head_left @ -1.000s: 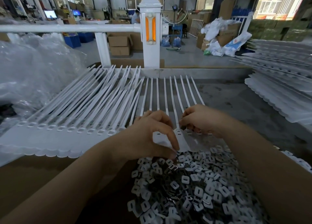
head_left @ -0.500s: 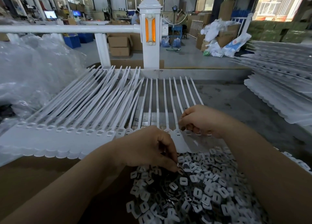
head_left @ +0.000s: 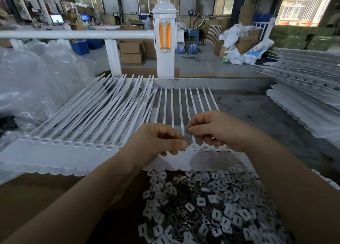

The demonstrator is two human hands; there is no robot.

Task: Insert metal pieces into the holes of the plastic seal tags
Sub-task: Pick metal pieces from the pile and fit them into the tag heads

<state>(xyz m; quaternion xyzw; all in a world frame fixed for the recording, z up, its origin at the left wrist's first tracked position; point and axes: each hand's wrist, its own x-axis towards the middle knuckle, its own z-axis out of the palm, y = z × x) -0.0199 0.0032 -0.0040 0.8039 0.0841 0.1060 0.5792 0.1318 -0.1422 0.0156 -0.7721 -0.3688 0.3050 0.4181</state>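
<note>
Pinching a small metal piece, my left hand (head_left: 158, 142) hovers over the tags (head_left: 195, 151) mid-table. My right hand (head_left: 215, 129) pinches something tiny just beside. Metal pieces (head_left: 206, 207) heap at the near edge. No readable writing.

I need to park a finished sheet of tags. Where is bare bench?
Bare grey bench lies between the tag row and the right-hand tag stack. Crowded: metal pieces in front, plastic bags left.
</note>
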